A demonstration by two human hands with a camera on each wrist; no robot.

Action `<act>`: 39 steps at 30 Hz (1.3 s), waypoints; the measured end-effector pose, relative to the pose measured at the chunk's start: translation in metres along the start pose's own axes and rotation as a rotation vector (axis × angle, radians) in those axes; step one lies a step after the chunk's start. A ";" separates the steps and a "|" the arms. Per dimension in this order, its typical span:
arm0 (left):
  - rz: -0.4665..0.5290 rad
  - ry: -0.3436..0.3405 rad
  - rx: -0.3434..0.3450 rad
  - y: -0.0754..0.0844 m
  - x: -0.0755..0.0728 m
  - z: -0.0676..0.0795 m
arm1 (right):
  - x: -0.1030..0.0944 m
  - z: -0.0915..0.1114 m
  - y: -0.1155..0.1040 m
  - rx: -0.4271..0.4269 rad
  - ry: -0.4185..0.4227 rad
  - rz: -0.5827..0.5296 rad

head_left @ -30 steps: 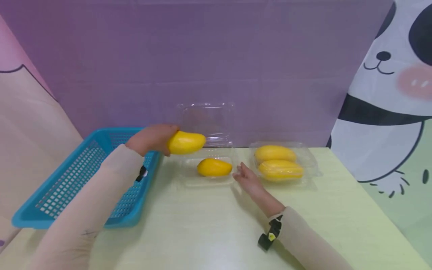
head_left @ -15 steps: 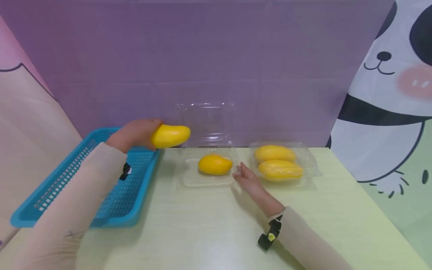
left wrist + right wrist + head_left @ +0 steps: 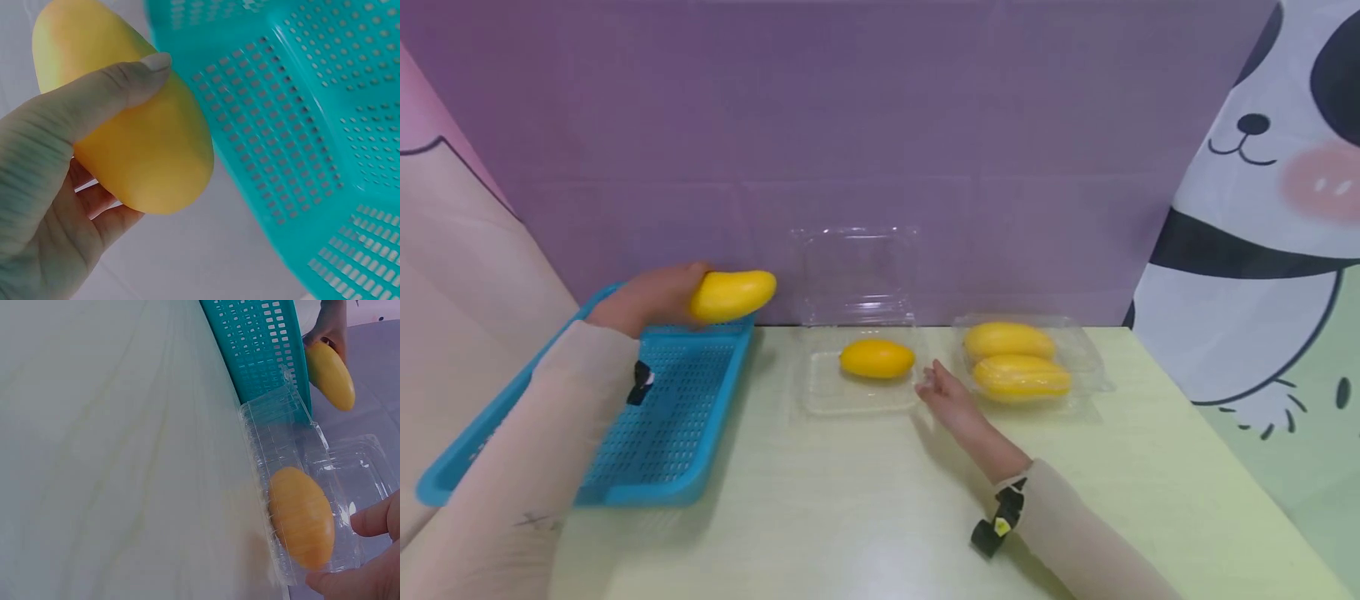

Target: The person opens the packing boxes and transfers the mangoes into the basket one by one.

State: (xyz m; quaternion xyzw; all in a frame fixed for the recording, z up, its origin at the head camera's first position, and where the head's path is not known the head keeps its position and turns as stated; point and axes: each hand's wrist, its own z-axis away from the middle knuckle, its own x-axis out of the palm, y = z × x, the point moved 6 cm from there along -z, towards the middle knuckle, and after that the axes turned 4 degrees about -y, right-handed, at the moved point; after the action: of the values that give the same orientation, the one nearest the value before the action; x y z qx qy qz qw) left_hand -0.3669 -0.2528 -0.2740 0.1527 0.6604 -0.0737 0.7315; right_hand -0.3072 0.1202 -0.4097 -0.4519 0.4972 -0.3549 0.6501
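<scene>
My left hand (image 3: 651, 298) grips a yellow mango (image 3: 733, 294) in the air over the far right corner of the blue mesh basket (image 3: 662, 433). In the left wrist view the thumb lies across that mango (image 3: 131, 125) with the basket (image 3: 300, 125) below. A clear clamshell box (image 3: 820, 392) stands open mid-table with one mango (image 3: 877, 358) inside. My right hand (image 3: 946, 393) rests with loose fingers against that box's right edge; the right wrist view shows its fingertips (image 3: 375, 515) at the box (image 3: 281, 437) beside the mango (image 3: 302, 515).
A second clear box (image 3: 1090, 358) with two mangoes (image 3: 1018, 375) sits to the right. The purple wall stands close behind the boxes. A panda-print cloth hangs at right. The pale green table (image 3: 850, 508) extends toward me.
My left hand has carried the mango leftward, from above the open box to over the basket's far corner. The right hand has stayed at the box.
</scene>
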 end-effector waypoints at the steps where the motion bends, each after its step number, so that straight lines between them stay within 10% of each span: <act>1: -0.004 0.001 -0.002 -0.004 0.000 0.002 | 0.000 0.000 0.000 0.000 0.002 0.005; 19: -0.057 -0.033 -0.032 -0.050 0.010 0.020 | 0.004 0.002 0.000 0.017 -0.002 -0.013; 39: -0.070 -0.084 -0.061 -0.063 0.043 0.009 | 0.004 0.005 -0.005 0.028 0.008 -0.001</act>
State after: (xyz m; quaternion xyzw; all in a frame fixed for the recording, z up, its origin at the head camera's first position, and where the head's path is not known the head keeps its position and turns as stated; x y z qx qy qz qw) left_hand -0.3728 -0.3111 -0.3235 0.1042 0.6360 -0.0854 0.7598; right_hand -0.3014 0.1160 -0.4054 -0.4417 0.4946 -0.3640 0.6541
